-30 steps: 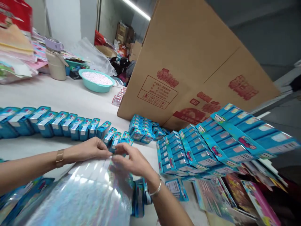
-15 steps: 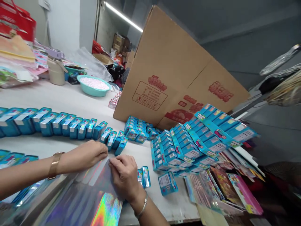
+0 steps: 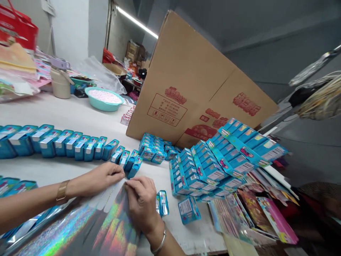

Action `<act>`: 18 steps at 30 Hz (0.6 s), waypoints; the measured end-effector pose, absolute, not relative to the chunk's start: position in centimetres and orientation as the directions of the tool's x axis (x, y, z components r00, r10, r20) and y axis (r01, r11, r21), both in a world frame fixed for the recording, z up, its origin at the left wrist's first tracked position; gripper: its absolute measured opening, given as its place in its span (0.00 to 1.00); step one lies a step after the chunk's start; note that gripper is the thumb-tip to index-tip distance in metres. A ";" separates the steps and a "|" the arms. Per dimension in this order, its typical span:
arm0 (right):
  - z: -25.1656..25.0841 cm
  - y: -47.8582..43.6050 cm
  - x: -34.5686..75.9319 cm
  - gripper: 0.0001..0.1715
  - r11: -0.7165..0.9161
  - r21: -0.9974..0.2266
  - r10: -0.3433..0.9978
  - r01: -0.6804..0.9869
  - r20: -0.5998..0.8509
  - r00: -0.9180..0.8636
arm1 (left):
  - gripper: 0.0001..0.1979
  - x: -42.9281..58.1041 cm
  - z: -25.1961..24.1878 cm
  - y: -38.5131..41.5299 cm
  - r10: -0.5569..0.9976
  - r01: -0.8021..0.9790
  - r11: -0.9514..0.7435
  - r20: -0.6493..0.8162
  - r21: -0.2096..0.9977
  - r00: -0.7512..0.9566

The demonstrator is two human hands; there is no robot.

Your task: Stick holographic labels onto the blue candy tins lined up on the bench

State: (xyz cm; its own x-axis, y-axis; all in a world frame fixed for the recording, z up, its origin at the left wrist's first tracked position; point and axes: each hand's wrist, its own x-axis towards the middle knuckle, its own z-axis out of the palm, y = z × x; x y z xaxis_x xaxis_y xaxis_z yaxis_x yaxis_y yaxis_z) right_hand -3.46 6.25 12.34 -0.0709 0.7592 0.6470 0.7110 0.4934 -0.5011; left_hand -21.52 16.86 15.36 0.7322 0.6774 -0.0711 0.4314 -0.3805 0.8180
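Note:
A shiny holographic sheet (image 3: 87, 227) spreads across the lower left, its top edge between my two hands. My left hand (image 3: 102, 177), with a gold watch band at the wrist, pinches the sheet's upper corner. Close beside it, my right hand (image 3: 144, 199), wearing a silver bangle, has its fingers closed on the same edge. Just beyond my fingers stand small blue boxes (image 3: 135, 166), the near end of a long curved row (image 3: 87, 147). More blue packs (image 3: 163, 203) lie right of my right hand, partly hidden by it.
A large cardboard box (image 3: 197, 81) leans behind stacked blue display trays (image 3: 221, 156). Single blue pack (image 3: 189, 209) lies before them. Colourful packets (image 3: 255, 213) sit at the right edge. A turquoise basin (image 3: 103, 99) and a beige bottle (image 3: 60, 83) stand at the back left.
The sheet's surface has tilted and shows more rainbow glare. My left hand has shifted slightly toward my right, and the view has moved a little.

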 end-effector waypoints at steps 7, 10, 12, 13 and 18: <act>14.9 7.2 -2.7 0.06 0.400 -0.726 0.868 0.559 0.497 0.024 | 0.15 -21.2 13.4 17.4 0.738 0.563 -0.397 -0.113 0.725 0.665; 16.5 9.1 -0.8 0.08 0.280 -0.856 0.938 0.435 0.339 0.064 | 0.27 -21.6 12.0 17.7 0.751 0.608 -0.354 -0.172 0.711 0.638; 16.6 11.0 0.5 0.08 0.206 -0.904 0.975 0.373 0.220 -0.005 | 0.38 -21.5 11.5 18.1 0.682 0.572 -0.283 -0.257 0.770 0.684; 16.4 12.1 1.1 0.08 0.175 -0.919 0.984 0.352 0.170 -0.045 | 0.43 -21.3 11.5 18.3 0.625 0.534 -0.229 -0.298 0.814 0.722; 13.4 16.3 2.4 0.08 0.075 -0.953 0.993 0.295 0.045 -0.109 | 0.50 -19.0 10.8 19.7 0.443 0.375 0.064 -0.363 0.925 0.820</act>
